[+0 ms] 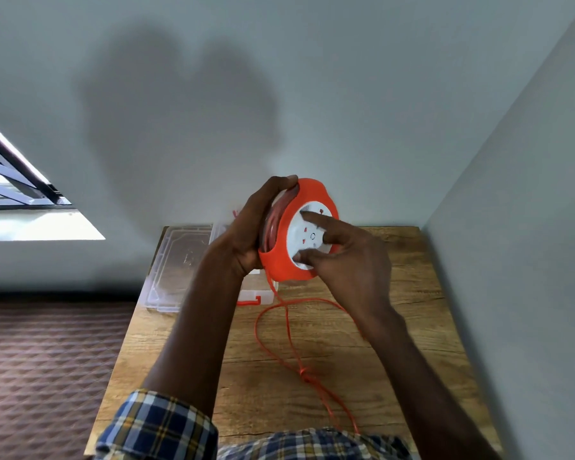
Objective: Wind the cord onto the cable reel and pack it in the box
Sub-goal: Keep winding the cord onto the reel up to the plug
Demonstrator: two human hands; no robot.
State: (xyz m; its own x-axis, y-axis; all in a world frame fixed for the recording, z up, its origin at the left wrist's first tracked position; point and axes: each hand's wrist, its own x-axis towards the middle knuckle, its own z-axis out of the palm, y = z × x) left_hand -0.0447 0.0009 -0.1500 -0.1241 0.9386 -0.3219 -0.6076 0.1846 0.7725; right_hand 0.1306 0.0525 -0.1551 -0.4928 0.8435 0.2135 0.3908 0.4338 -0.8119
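Above the far end of the wooden table, the person holds the orange cable reel clear of the surface, its white socket face turned toward them. The left hand grips the reel at its 9 o'clock edge, fingers curled over the rim and around the back. The right hand is not closed on anything: its fingers lie extended against the socket face from the 4 o'clock side, fingertips pressing on the white disc.

Several turns of cord appear seated in the groove between the flanges. The remaining cord drops from the reel's 6 o'clock point, lies looped on the table and runs toward the person, where a knot or kink shows along its length.

The clear box stands behind the left forearm, at 9 o'clock of the reel, with its lid lying just beside it on the far-left corner.

Assessment: winding is in hand and unfinished; packing has not begun. The next move likely calls for turning the face with the right fingers against a steady left grip, feeding the slack evenly. The kink may snag at the groove and warrants attention.
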